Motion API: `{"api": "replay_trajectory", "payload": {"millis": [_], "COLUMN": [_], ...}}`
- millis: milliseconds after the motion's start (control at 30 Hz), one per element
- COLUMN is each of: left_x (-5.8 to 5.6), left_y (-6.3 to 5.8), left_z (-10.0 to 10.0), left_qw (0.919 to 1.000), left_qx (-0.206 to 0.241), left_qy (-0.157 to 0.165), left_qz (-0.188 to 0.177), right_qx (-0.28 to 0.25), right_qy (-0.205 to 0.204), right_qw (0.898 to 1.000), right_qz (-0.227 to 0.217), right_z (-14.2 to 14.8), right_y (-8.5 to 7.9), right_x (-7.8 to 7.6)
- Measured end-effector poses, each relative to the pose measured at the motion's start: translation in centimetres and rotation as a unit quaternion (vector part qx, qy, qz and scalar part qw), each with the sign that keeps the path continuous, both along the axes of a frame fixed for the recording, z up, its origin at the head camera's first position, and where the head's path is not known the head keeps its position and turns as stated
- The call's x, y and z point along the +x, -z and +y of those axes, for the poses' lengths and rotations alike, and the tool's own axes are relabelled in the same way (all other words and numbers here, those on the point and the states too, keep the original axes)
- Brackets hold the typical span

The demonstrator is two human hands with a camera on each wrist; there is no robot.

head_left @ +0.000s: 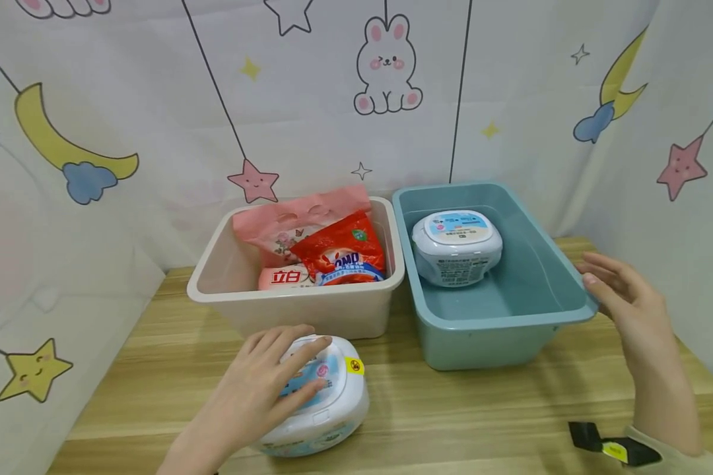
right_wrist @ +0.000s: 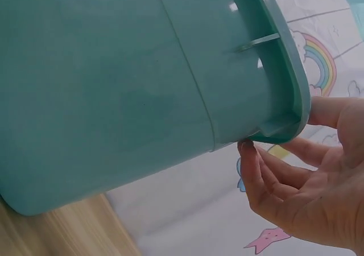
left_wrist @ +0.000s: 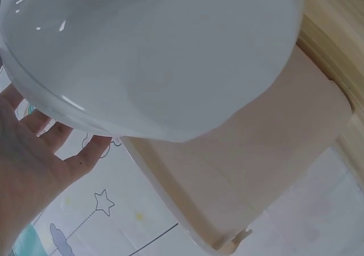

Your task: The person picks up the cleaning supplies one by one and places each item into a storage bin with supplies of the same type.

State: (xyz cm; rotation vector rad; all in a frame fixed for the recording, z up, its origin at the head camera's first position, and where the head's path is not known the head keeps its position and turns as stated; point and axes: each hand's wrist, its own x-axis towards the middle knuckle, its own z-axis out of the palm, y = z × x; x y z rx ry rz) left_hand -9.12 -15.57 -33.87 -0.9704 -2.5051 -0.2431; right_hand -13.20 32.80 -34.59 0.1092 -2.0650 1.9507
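Observation:
On the table in front of the cream bin, my left hand (head_left: 258, 382) rests across the lid of a white plastic tub (head_left: 339, 406) with a blue label and a yellow sticker, its fingers spread and loosely straight. In the left wrist view the tub's smooth wall (left_wrist: 165, 57) fills the upper part. My right hand (head_left: 630, 300) holds the near right corner of a teal bin (head_left: 481, 343). The right wrist view shows its thumb at the rim (right_wrist: 304, 91) and its fingers (right_wrist: 253, 170) curled below. A similar white tub (head_left: 457, 254) sits inside the teal bin, toward its left.
Left of the teal bin stands a cream bin (head_left: 309, 310) holding a red detergent bag (head_left: 344, 247) and a pink bag (head_left: 273, 227). Both bins stand on a wood-grain table (head_left: 154, 369). A white curtain (head_left: 309, 99) with cartoon prints hangs behind and at the sides.

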Motion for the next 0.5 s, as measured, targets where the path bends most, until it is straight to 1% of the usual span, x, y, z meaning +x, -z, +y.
{"api": "replay_trajectory", "payload": {"millis": [67,167,367,500], "left_x": [0.0,0.1,0.5,0.5], "left_y": [0.0,0.1,0.2,0.2], "left_z": [0.0,0.0,0.1,0.1], "left_qw": [1.0000,0.9998,0.9977,0.9956], "left_qx": [-0.005,-0.009,-0.027,-0.037], "left_qy": [-0.003,-0.005,-0.026,-0.028], "left_qz": [-0.006,-0.014,-0.057,-0.081], "right_qx": [-0.033,-0.067,-0.092,-0.104], "right_qy": [-0.024,-0.055,-0.087,-0.104], "right_qw": [0.999,0.996,0.991,0.988], "right_qz": [-0.009,-0.024,-0.045,-0.046], "right_z": [0.4,0.9,1.3,1.5], "right_y": [0.2,0.4,0.8,1.0], "right_x": [-0.2,-0.3,-0.6,-0.8]}}
